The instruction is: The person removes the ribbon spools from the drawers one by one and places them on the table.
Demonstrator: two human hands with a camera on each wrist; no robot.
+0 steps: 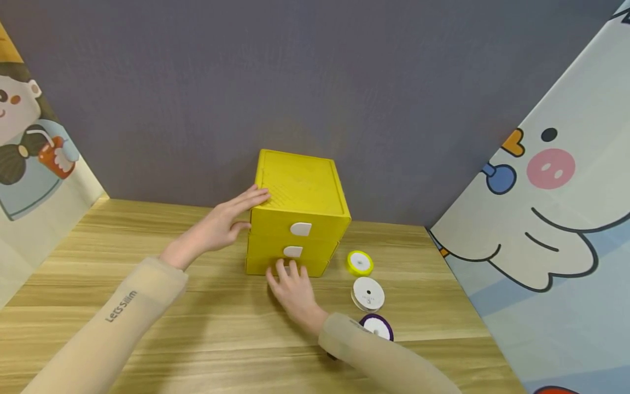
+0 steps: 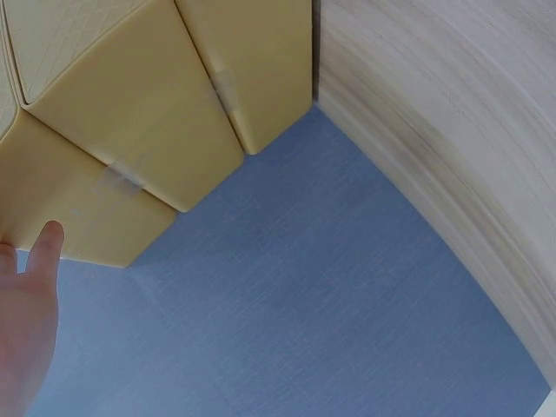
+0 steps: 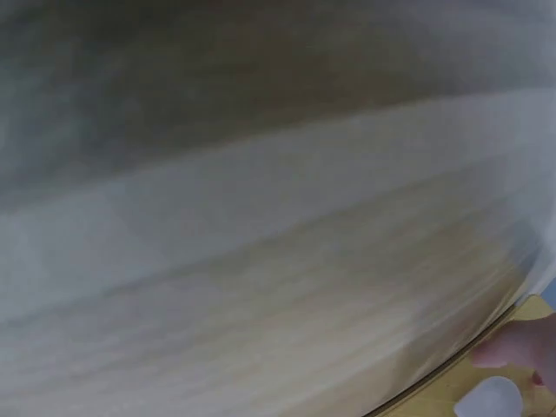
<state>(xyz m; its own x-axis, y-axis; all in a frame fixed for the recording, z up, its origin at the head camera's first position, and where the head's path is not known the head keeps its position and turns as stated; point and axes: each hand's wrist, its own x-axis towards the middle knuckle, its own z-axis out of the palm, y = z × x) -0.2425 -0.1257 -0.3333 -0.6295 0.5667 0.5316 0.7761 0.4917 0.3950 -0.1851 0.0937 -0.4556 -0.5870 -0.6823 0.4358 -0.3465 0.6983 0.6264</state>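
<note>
A yellow drawer box (image 1: pixel 302 183) with white tab handles stands on the wooden table against the grey wall. My left hand (image 1: pixel 221 221) rests on its top left edge, fingers extended over the top and thumb by the left side. In the left wrist view, fingers (image 2: pixel 48 248) of that hand show against the yellow box (image 2: pixel 100 148). Low at the front of the box, my right hand (image 1: pixel 295 295) has its fingers spread at the bottom drawer, around a partly hidden white tab. The right wrist view catches a finger beside a white tab (image 3: pixel 491 400).
Right of the box, a yellow-rimmed spool (image 1: pixel 360 263), a white spool (image 1: pixel 368 294) and a purple-rimmed spool (image 1: pixel 378 326) lie in a row. My right sleeve partly covers the purple one. Cartoon-printed panels (image 1: pixel 556 219) border the table (image 1: pixel 221 339) on both sides.
</note>
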